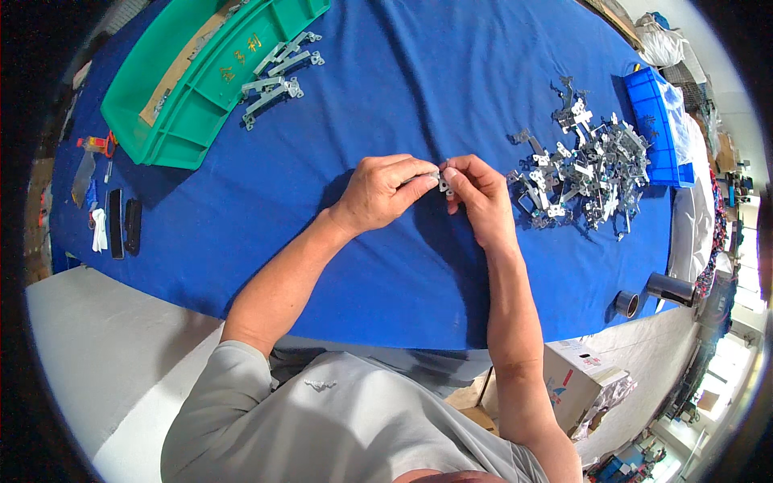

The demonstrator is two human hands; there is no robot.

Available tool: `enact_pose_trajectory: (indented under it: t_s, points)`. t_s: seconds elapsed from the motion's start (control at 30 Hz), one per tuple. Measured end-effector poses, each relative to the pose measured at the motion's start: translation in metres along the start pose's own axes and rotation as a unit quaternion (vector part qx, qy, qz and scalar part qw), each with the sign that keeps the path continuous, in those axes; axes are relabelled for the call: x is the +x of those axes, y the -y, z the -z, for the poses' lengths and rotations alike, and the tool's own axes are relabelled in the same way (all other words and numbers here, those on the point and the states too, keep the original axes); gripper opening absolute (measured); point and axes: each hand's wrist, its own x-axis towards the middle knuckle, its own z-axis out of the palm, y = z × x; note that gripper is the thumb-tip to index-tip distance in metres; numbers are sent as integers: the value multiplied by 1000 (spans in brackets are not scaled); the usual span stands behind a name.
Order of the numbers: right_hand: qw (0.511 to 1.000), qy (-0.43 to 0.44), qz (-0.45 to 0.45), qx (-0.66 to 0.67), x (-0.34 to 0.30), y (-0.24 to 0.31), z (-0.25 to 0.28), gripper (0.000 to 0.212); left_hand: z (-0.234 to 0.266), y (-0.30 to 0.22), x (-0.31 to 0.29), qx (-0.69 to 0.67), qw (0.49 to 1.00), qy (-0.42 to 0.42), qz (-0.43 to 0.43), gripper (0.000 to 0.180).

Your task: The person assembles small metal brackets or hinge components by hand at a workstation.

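Over the middle of the blue cloth, my left hand and my right hand meet fingertip to fingertip. Between them they pinch a small metal bracket, mostly covered by the fingers; a holed end shows near my right thumb. Both hands are closed on it. To the right lies a large tangled heap of similar metal brackets. A few more brackets lie in a loose row at the far left, beside the green bin.
A green plastic bin with cardboard inside stands at the far left. At the right edge is a blue crate. Dark cylinders sit near the front right corner. Black bars and small items lie at the left edge.
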Motion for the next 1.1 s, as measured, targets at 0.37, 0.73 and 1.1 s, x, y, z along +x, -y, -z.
enact_pose_trajectory:
  t_s: [0.37,0.73,1.1]
  points:
    - [998,-19,-41,-46,-2,8,0,16,1,-2,0,-18,996,-82,24,15]
    - [999,0,-5,-51,0,-1,6,19,1,-1,2,-20,998,-60,7,14]
    - [990,-111,79,-25,-2,3,0,17,1,2,0,16,1000,17,13,20]
